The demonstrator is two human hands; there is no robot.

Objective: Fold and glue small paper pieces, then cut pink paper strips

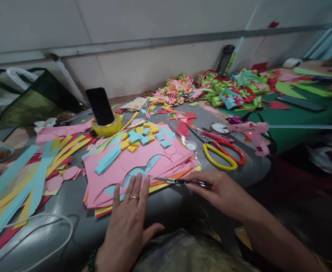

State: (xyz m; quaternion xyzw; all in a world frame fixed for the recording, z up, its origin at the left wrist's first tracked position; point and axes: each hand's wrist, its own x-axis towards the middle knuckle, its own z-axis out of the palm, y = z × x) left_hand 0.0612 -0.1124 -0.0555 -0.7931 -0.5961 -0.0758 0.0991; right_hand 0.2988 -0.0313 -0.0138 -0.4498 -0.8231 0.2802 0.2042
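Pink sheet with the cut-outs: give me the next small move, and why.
Probably slide the left hand slightly away from the slim pointed tool: the right hand holds it with its tip aimed closely at the left index finger, which lies over the pink sheet.

A craft workspace — whether a workshop or a home room is hard to tell. A grey worktop (55,204) stands by a plain pale wall (154,22), crowded with stacked pink sheets (106,162), coloured strips (42,170), a craft knife (179,181), scissors (206,154) and a pink hot-glue gun (252,129). Behind them lie 2 heaps — pink flower shapes (178,90) and green-blue-red cut pieces (239,90).
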